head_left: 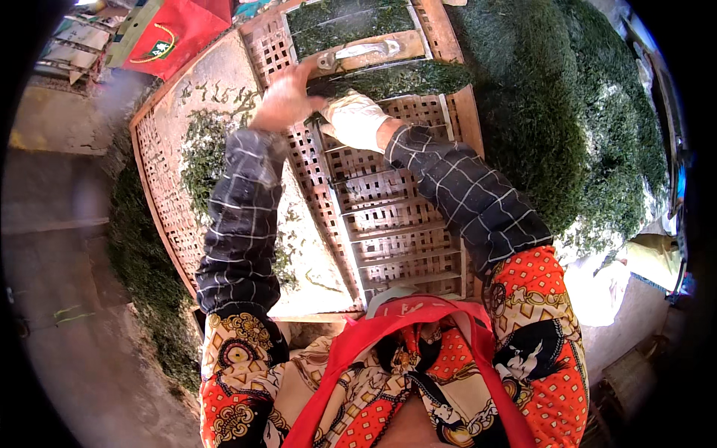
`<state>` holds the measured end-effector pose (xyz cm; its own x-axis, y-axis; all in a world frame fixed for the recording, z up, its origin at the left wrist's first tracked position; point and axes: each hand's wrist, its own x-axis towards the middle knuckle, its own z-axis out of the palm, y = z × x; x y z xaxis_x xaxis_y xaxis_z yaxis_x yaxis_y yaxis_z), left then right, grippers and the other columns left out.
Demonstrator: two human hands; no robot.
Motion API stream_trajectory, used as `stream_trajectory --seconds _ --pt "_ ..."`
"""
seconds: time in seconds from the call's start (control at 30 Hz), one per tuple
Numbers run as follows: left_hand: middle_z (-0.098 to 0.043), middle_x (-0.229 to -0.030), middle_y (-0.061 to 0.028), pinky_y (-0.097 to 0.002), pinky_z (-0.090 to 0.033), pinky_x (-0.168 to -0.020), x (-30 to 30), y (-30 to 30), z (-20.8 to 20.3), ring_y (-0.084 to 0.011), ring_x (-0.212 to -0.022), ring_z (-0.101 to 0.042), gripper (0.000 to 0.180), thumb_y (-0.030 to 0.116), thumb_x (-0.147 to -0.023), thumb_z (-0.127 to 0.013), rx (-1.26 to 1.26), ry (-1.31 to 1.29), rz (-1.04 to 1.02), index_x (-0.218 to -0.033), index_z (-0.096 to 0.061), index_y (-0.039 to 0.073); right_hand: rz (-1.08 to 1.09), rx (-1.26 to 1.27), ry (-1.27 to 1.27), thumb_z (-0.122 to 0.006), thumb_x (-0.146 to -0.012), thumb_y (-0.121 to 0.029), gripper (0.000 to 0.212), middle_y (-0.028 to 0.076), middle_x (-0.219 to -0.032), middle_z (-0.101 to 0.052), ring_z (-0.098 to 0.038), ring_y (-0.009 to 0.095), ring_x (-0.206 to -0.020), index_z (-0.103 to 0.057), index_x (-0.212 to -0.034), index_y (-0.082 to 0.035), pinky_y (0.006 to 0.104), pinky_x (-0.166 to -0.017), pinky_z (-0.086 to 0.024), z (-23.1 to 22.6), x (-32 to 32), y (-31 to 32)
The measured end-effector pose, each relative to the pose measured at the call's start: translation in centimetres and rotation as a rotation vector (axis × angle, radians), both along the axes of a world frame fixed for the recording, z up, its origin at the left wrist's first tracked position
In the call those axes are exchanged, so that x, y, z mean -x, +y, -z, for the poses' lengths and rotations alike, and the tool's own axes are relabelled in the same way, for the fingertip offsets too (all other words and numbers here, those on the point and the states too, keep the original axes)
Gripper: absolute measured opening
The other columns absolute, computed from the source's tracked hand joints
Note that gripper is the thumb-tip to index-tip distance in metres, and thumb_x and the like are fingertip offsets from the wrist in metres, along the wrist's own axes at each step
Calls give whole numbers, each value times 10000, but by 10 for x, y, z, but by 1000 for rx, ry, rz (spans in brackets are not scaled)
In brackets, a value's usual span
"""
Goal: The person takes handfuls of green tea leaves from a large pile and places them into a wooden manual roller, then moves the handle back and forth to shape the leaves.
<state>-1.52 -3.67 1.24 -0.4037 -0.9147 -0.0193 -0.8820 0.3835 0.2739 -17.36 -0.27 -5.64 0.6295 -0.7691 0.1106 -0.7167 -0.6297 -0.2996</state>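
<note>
My left hand (pixel 287 97) is bare and a little blurred, its thumb and fingers apart. It is over the left rail of a slatted frame (pixel 407 243), close to the end of a wooden board with a pale handle (pixel 360 54). In a white glove, my right hand (pixel 354 121) reaches across the frame beside a row of dark green shredded leaves (pixel 418 81). Its fingertips are mostly hidden, so what they hold cannot be made out. Leaves fill the far slots; woven mesh shows through the near ones.
A woven tray (pixel 166 190) lies under the frame, with a pale sheet (pixel 314 261) and loose leaves (pixel 205 149) on its left. A large leaf heap (pixel 523 97) spreads at the right. A red bag (pixel 179 37) stands far left; a white bag (pixel 597 291) is near right.
</note>
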Motion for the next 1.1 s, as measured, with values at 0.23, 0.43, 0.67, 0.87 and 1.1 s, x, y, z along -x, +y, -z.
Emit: stream_trajectory --seconds 0.23,0.43,0.67,0.87,1.1 --pt "-414 -1460 -221 -484 -230 -1157 0 29 88 -327 -1365 -389 513 218 -937 -589 186 578 -97 -1397 -457 32 232 379 -457 -552 -888 -171 153 93 -832 -657 -650 262 -775 -669 -901 -73 375 -685 -533 7 20 11" --pt "-337 -1524 -196 -516 -179 -1173 19 49 108 -339 -1413 -328 475 286 -975 -539 434 232 30 -1330 -518 -29 330 238 -650 -506 -889 -77 248 148 -1045 -650 -628 299 -965 -684 -1062 -64 374 -887 -505 3 88 12" --pt "-341 -1532 -166 -506 -153 -1182 25 53 101 -347 -1434 -289 515 256 -986 -518 399 218 79 -1430 -415 15 447 94 -838 -487 -861 4 360 95 -1138 -617 -607 213 -1028 -632 -1182 -69 305 -932 -472 -7 141 11" --pt "-246 -1561 -216 -423 -131 -1212 95 65 88 -311 -1467 -209 640 205 -949 -553 355 293 338 -1478 -280 -30 569 423 -54 -562 -862 -119 637 179 -1447 -422 -427 332 -1323 -360 -1463 -55 427 -1115 -327 7 164 44" --pt "-337 -1495 -270 -490 -185 -1180 149 26 88 -363 -1431 -278 758 440 -884 -618 352 96 387 -1383 -409 -92 532 396 -16 -607 -792 -138 310 135 -1210 -591 -571 294 -1127 -650 -1092 -70 399 -951 -453 -11 169 -12"
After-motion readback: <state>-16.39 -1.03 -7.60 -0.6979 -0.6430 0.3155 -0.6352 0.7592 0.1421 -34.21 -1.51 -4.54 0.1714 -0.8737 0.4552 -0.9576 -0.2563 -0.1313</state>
